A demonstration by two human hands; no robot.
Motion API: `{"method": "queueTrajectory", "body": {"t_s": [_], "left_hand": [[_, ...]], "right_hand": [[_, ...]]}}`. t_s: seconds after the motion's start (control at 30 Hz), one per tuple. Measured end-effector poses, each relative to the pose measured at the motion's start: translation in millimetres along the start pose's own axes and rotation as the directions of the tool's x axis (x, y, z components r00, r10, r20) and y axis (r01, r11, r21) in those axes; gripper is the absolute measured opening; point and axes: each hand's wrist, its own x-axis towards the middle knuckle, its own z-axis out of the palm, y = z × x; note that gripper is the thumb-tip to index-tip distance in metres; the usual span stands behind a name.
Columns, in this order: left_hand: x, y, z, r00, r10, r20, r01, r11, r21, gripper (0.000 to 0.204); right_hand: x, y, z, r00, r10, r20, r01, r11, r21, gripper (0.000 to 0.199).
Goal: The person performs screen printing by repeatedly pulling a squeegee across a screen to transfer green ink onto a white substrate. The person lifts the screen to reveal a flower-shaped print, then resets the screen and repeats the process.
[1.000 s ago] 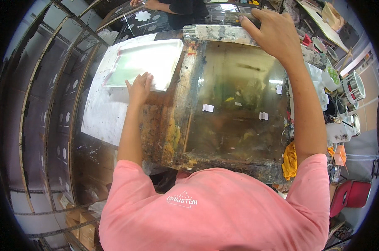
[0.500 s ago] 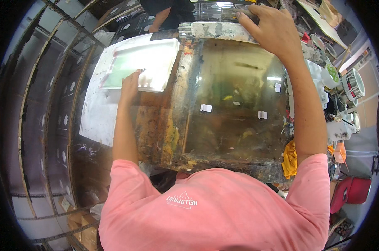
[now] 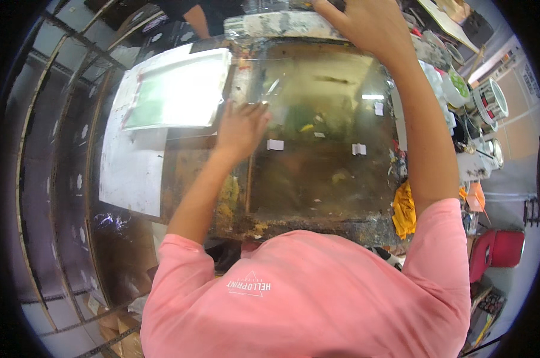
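A big clear pane (image 3: 323,161) in a paint-crusted frame lies flat in front of me, brown and yellow stains showing through it. Small white tape squares (image 3: 275,144) sit on the pane. My left hand (image 3: 240,128) rests flat on the pane's left edge with its fingers spread and holds nothing. My right hand (image 3: 365,27) reaches over to the frame's white-smeared far bar (image 3: 270,25). Its fingertips are cut off by the picture's top, so its grip is not visible.
A white-framed tray with a green patch (image 3: 177,89) lies at the far left on a white sheet (image 3: 130,170). A yellow rag (image 3: 406,209), paint cans (image 3: 490,98) and a red chair (image 3: 499,250) are at the right. Another person's arm (image 3: 198,21) shows at the top.
My left hand has slid right, from the white tray's corner onto the left edge of the clear pane. My right hand has stayed on the far bar.
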Motion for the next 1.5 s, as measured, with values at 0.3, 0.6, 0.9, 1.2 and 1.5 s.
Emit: {"method": "queueTrajectory", "body": {"t_s": [0.3, 0.6, 0.9, 1.2, 1.5], "left_hand": [[30.6, 125.0, 101.7, 0.963, 0.252, 0.1, -0.24, 0.964, -0.114, 0.125], [28.3, 173.4, 120.7, 0.969, 0.246, -0.007, -0.246, 0.967, -0.066, 0.125], [26.1, 176.0, 116.8, 0.963, 0.266, -0.044, -0.268, 0.961, -0.059, 0.123], [26.5, 174.8, 120.0, 0.951, 0.307, -0.045, -0.309, 0.95, -0.052, 0.121], [25.5, 174.0, 124.7, 0.94, 0.331, -0.085, -0.338, 0.937, -0.092, 0.118]], "right_hand": [[2.0, -1.3, -2.0, 1.0, 0.003, 0.022, -0.003, 1.0, -0.001, 0.052], [9.3, 1.1, 0.3, 0.998, 0.039, 0.055, -0.041, 0.998, 0.046, 0.055], [10.7, -0.7, -5.7, 0.994, 0.05, 0.097, -0.054, 0.998, 0.04, 0.056], [9.6, -7.0, -10.7, 0.99, 0.084, 0.11, -0.091, 0.994, 0.06, 0.056], [5.7, -1.5, -1.6, 0.999, 0.031, 0.041, -0.035, 0.995, 0.094, 0.053]]}}
